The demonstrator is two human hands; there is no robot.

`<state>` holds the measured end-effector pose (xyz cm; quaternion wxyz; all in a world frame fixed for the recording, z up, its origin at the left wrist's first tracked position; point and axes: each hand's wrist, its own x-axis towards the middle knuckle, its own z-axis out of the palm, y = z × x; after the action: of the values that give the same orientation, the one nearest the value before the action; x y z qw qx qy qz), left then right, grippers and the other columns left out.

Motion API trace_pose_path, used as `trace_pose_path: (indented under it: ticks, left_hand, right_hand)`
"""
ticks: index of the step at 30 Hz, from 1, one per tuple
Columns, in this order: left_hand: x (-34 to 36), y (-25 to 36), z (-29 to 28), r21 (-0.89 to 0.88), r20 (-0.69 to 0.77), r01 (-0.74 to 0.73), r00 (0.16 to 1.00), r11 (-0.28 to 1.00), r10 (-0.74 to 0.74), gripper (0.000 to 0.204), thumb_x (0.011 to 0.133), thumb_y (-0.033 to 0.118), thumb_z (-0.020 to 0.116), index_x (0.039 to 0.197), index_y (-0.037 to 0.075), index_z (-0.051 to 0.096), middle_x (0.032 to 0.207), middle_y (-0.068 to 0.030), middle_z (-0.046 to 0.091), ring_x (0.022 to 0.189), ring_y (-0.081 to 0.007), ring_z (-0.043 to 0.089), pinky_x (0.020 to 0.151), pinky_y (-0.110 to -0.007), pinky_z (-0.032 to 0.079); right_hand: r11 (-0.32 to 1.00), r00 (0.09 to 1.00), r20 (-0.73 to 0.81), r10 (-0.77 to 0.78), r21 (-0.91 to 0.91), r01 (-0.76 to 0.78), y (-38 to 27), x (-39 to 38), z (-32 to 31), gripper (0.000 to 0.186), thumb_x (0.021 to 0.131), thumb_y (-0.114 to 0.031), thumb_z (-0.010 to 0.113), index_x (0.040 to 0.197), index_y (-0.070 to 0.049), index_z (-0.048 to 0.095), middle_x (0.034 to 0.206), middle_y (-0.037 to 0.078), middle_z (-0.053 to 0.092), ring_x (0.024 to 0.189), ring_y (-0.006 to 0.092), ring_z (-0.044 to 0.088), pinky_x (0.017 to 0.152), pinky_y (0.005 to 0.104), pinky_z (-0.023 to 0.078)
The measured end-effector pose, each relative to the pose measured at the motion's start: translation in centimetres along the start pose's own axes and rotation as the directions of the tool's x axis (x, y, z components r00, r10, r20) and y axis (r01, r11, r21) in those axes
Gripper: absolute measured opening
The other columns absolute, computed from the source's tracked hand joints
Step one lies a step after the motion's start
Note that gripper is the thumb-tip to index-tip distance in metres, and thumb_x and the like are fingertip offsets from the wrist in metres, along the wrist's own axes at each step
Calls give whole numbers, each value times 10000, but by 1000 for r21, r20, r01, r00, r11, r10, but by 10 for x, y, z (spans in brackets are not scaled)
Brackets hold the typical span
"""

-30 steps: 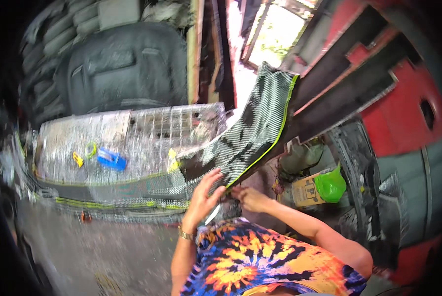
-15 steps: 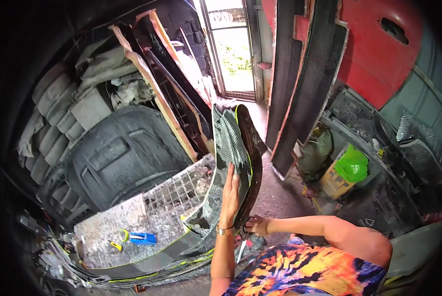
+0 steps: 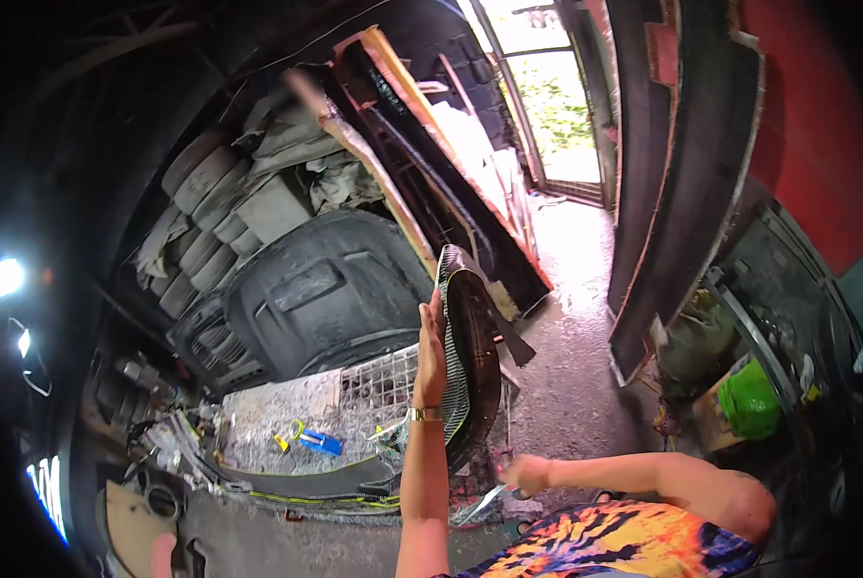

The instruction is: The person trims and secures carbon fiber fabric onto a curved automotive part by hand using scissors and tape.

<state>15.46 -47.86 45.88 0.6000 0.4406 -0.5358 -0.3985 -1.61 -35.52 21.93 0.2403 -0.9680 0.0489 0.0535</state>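
Note:
A long curved panel with a yellow-green line along its edge (image 3: pixel 306 482) bends up toward me at its right end. Grey woven, carbon-look cloth (image 3: pixel 456 361) covers the inner face of that upright end. My left hand (image 3: pixel 431 361), wearing a wristwatch, lies flat against the cloth with fingers straight and pointing up. Lower and to the right, my right hand (image 3: pixel 526 474) is apart from the panel with its fingers curled in. What it holds, if anything, I cannot make out. A pale strip (image 3: pixel 480 504) shows just beside it.
On the gritty worktable (image 3: pixel 268 405) lie a blue tool (image 3: pixel 321 442), a yellow-green tape roll (image 3: pixel 298 428) and a small yellow tool (image 3: pixel 280 443). Behind it leans a black car hood (image 3: pixel 326 279). Long dark panels (image 3: pixel 687 193) stand at right, near a box with a green bag (image 3: pixel 747 400).
The whole view has swung, so the scene sits farther right. My right hand has come away from the panel's lower edge, toward me. My left hand stays against the cloth.

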Motion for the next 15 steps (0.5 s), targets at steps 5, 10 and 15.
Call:
trace_pose_path:
  ticks: [5, 10, 15]
  left_hand:
    - [6, 12, 15, 151, -86, 30, 996, 988, -17, 738, 1075, 536, 170, 1539, -27, 279, 1592, -152, 318, 1475, -233, 288, 1220, -328, 169]
    - [6, 30, 52, 371, -141, -100, 977, 923, 163, 639, 1078, 436, 229, 1489, -34, 364, 1554, -166, 372, 1448, -265, 331, 1199, -359, 209]
    - [-43, 44, 77, 715, -327, -195, 755, 671, 568, 434, 1058, 264, 393, 1346, -25, 541, 1411, -177, 517, 1332, -288, 467, 1126, -392, 330]
  right_hand:
    - [787, 974, 207, 95, 584, -200, 78, -137, 4, 562, 741, -257, 760, 1221, -35, 570, 1015, 181, 678, 964, 355, 652, 847, 436, 506]
    - [656, 840, 284, 462, 528, -539, 140, -234, 51, 421, 758, -248, 745, 1122, -60, 644, 945, 146, 708, 864, 283, 676, 720, 427, 518]
    - [229, 643, 250, 724, 792, -566, 160, -285, 139, 492, 729, -479, 852, 864, -40, 675, 761, 70, 681, 680, 168, 651, 578, 348, 496]
